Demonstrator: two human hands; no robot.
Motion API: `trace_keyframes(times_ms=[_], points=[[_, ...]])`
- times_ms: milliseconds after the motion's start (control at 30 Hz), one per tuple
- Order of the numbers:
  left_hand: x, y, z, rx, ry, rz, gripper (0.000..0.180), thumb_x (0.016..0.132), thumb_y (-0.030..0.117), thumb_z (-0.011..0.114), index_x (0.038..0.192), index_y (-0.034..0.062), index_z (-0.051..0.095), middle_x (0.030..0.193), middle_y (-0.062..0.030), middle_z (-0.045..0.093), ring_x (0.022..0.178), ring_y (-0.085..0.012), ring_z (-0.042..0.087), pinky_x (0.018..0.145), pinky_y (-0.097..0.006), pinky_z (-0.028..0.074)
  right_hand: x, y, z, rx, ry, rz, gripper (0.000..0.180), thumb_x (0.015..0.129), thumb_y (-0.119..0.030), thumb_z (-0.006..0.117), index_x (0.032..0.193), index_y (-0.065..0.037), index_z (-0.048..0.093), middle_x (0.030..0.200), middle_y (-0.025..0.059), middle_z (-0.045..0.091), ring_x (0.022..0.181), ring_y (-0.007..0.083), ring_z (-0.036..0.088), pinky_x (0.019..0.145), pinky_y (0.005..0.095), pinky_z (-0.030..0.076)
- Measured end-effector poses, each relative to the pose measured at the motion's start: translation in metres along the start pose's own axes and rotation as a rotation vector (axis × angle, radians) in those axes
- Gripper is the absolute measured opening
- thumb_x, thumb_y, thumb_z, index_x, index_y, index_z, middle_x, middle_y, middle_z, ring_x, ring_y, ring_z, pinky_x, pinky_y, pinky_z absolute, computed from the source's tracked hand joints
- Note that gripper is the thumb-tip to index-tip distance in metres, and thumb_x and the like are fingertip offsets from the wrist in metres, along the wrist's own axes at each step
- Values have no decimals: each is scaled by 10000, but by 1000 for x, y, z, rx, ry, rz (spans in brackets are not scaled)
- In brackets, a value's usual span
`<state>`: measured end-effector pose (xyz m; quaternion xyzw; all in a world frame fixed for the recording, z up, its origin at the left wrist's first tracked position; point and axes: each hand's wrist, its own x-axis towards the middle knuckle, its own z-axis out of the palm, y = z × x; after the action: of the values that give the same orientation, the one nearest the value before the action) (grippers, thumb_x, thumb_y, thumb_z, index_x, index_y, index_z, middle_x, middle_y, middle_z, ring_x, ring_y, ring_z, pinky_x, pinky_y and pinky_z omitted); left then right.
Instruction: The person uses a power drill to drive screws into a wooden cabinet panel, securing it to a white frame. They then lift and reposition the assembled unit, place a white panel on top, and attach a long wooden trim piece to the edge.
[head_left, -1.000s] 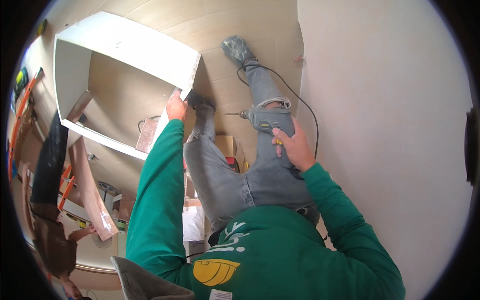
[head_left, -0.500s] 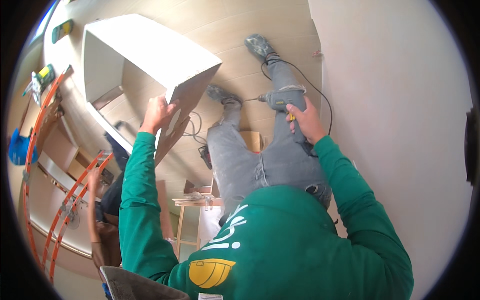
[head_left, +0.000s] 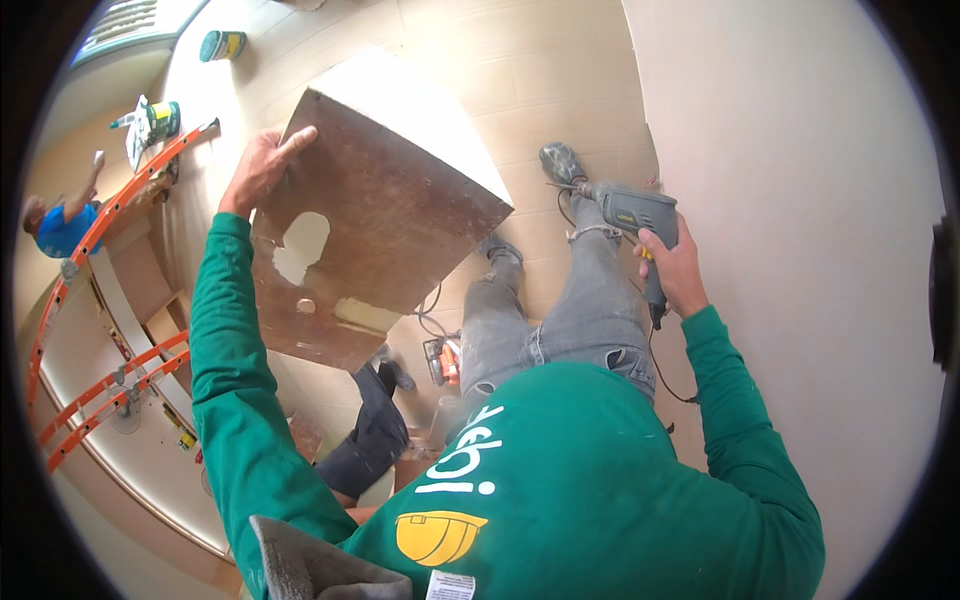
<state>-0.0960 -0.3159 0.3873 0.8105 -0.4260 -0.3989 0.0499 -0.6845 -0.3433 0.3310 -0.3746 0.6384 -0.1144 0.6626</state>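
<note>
A: Report the left hand.

B: The left hand (head_left: 262,165) has its grip closed on the upper left corner of a cabinet box (head_left: 385,215), fingers over the edge. The box is raised off the floor, tilted, with its back toward the camera. That back panel is brown hardboard, matt and scuffed, with one irregular pale cutout and a small round hole below it. The side face is smooth white laminate.

A: Right hand?

B: The right hand (head_left: 672,268) has its grip closed around the handle of a grey power drill (head_left: 632,212), held beside the right thigh near the plain pale wall (head_left: 800,200). A black cord hangs from the handle.

A: Containers or labels?

B: Two round cans, green with yellow bands, stand on the beige tiled floor (head_left: 560,70) at upper left: one (head_left: 222,45) by the window, one (head_left: 160,118) beside white paper sheets. An orange ladder (head_left: 110,215) runs along the left. A small orange and black item (head_left: 443,360), possibly a tool, lies by the knee; the view is poor there.
</note>
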Motion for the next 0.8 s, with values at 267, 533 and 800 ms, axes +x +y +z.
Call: trace_keyframes(times_ms=[267, 533, 800], points=[[124, -45, -9, 346, 458, 17, 854, 958, 770, 482, 1301, 3, 635, 1233, -233, 680, 1175, -375, 639, 1010, -463, 480, -49, -76, 24, -79, -7, -187, 486, 994, -150, 670, 1410, -20, 455, 878, 64, 649, 593, 102, 587, 526, 263, 491], [140, -64, 30, 297, 765, 13, 846, 1021, 698, 406, 1645, 139, 282, 1713, -240, 149, 1580, -458, 120, 1264, -611, 110, -96, -191, 55, -219, -191, -325, 505, 965, -91, 685, 1412, -11, 464, 950, 88, 667, 661, 110, 596, 569, 261, 495], [-74, -3, 239, 149, 774, 116, 798, 1008, 508, 591, 1654, 157, 282, 1729, -208, 116, 1592, -442, 79, 1276, -610, 71, -122, -271, 91, -600, -368, -558, 594, 928, -96, 712, 1470, -24, 481, 1020, 103, 676, 696, 123, 591, 592, 288, 506]])
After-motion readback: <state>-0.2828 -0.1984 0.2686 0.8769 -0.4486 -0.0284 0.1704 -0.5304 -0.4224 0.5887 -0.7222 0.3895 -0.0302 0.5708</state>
